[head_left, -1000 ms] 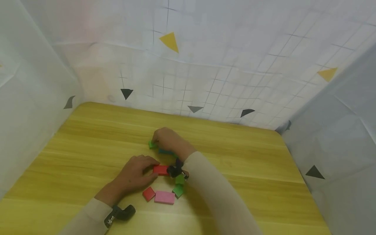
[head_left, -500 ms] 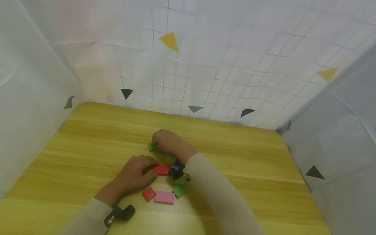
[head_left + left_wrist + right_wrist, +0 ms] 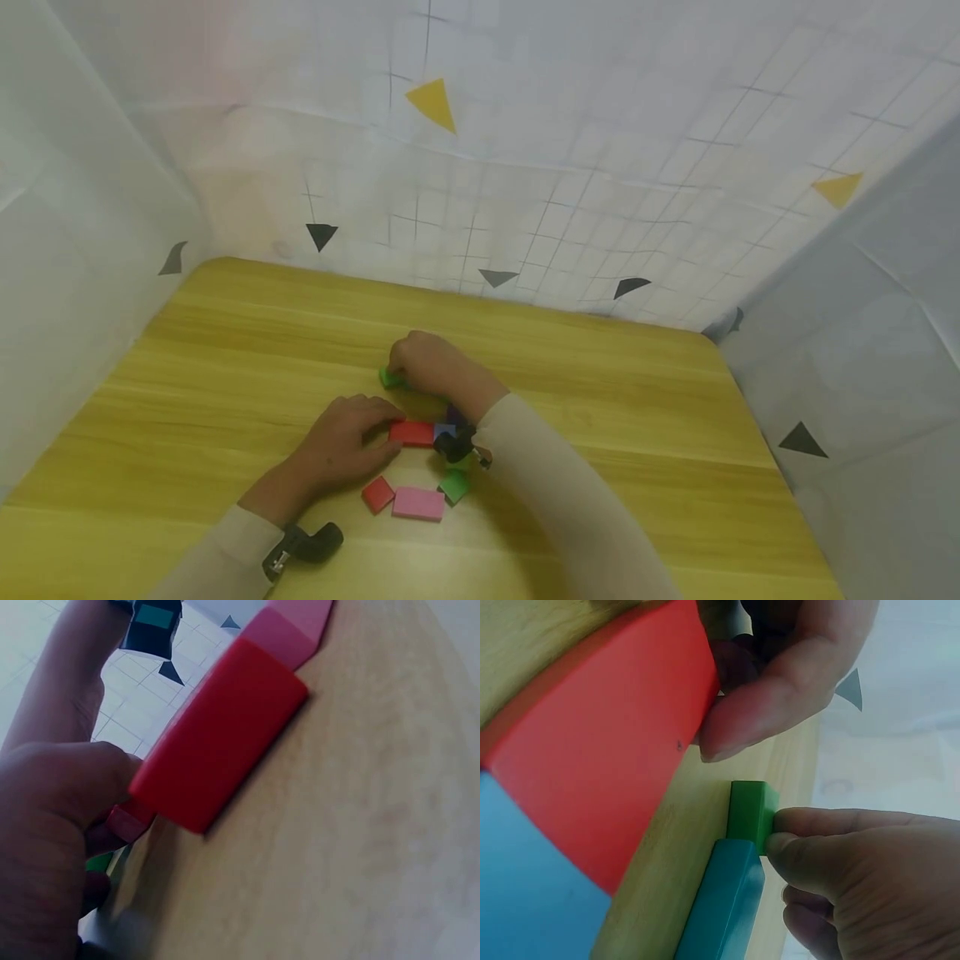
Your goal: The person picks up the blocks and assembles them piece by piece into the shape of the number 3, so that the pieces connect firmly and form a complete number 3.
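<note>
My left hand rests on the table and grips the left end of a long red block between thumb and fingers. In the right wrist view, a light blue block touches this block's other end. Beyond it, my right hand pinches a small green block with thumb and forefinger. That green block meets the end of a teal block, which the right hand hides in the head view. The left wrist view has a nearer red block large in front.
On the near side lie a small red block, a pink block and a green block, roughly in a curve. A dark purple block shows partly under the right wrist. White patterned sheets enclose the wooden table.
My right hand has shifted slightly toward me with the green block, and its wrist slightly right, uncovering more of the blue block. The left hand stays on the red block.
</note>
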`<state>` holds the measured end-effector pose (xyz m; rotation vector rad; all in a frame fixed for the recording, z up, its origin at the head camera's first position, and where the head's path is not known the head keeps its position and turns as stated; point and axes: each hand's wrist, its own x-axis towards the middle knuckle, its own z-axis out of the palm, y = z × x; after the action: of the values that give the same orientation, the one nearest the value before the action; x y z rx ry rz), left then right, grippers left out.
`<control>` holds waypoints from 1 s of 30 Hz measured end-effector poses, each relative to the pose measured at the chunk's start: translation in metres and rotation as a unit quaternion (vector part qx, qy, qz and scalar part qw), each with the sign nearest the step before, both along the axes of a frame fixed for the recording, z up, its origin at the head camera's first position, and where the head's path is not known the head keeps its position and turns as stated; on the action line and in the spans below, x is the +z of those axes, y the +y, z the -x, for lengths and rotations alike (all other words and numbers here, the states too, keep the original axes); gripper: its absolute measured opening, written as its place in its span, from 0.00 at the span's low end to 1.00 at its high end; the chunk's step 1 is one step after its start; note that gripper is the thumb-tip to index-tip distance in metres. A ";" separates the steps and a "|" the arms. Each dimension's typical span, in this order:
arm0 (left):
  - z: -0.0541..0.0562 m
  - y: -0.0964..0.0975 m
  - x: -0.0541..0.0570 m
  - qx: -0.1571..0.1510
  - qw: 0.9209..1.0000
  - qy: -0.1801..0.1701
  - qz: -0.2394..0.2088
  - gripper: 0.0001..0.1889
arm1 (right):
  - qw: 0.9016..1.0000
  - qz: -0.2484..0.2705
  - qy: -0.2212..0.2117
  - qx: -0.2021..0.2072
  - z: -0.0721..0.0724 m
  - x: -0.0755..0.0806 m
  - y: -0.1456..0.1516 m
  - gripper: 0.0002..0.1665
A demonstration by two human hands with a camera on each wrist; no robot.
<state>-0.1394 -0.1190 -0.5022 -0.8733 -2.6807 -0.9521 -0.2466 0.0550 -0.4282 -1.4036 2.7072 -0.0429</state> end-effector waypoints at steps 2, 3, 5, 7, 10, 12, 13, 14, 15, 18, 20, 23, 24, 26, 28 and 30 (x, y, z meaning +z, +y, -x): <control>0.000 0.000 0.001 0.001 1.000 0.001 0.000 0.17 | 1.000 0.001 0.001 0.000 -0.001 0.000 0.000 0.18; 0.000 0.000 0.001 0.001 1.000 -0.001 -0.001 0.17 | 1.000 0.000 0.002 0.000 -0.001 0.000 0.000 0.18; -0.001 0.000 0.001 0.002 1.000 -0.003 -0.001 0.17 | 1.000 -0.005 0.004 0.001 -0.001 0.000 0.000 0.18; -0.002 0.000 0.002 0.001 1.000 -0.007 -0.004 0.17 | 1.000 -0.009 0.004 0.002 -0.002 0.000 0.000 0.18; -0.002 0.000 0.003 0.000 1.000 -0.005 -0.004 0.17 | 1.000 -0.018 0.008 0.000 -0.003 -0.001 0.000 0.17; -0.002 0.000 0.003 -0.001 1.000 0.001 -0.004 0.17 | 1.000 -0.020 0.010 -0.002 -0.003 -0.001 0.000 0.17; -0.002 0.000 0.003 -0.002 1.000 0.003 -0.005 0.17 | 1.000 -0.021 0.011 -0.003 -0.003 -0.001 0.001 0.17; -0.001 0.000 0.003 -0.002 1.000 0.006 -0.005 0.17 | 1.000 -0.020 0.013 -0.003 -0.003 -0.001 0.001 0.17; -0.001 0.000 0.003 -0.003 1.000 0.009 -0.006 0.17 | 1.000 -0.019 0.013 -0.002 -0.003 -0.002 0.001 0.16; 0.000 0.000 0.003 -0.006 1.000 0.011 -0.009 0.16 | 1.000 -0.010 0.015 -0.002 -0.003 -0.003 0.002 0.16; 0.001 0.000 0.003 -0.008 1.000 0.012 -0.011 0.16 | 1.000 0.005 0.012 -0.004 -0.002 -0.006 0.003 0.14; 0.001 0.000 0.001 -0.008 1.000 0.009 -0.011 0.16 | 0.999 0.044 -0.001 -0.018 0.001 -0.012 0.007 0.13; 0.001 0.000 0.001 -0.008 1.000 0.007 -0.010 0.16 | 0.998 0.059 -0.006 -0.024 0.002 -0.014 0.008 0.13; 0.001 0.000 0.001 -0.006 1.000 0.004 -0.007 0.16 | 0.995 0.089 -0.015 -0.040 0.003 -0.018 0.012 0.15; 0.002 0.000 0.001 -0.005 1.000 0.002 -0.002 0.16 | 0.992 0.110 -0.014 -0.051 0.003 -0.020 0.015 0.17; 0.002 0.001 0.002 -0.003 1.000 -0.001 0.001 0.16 | 0.990 0.124 -0.013 -0.062 0.002 -0.021 0.018 0.18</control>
<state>-0.1411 -0.1182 -0.5001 -0.8821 -2.6826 -0.9517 -0.2483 0.0733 -0.4489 -1.2753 2.8427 -0.4168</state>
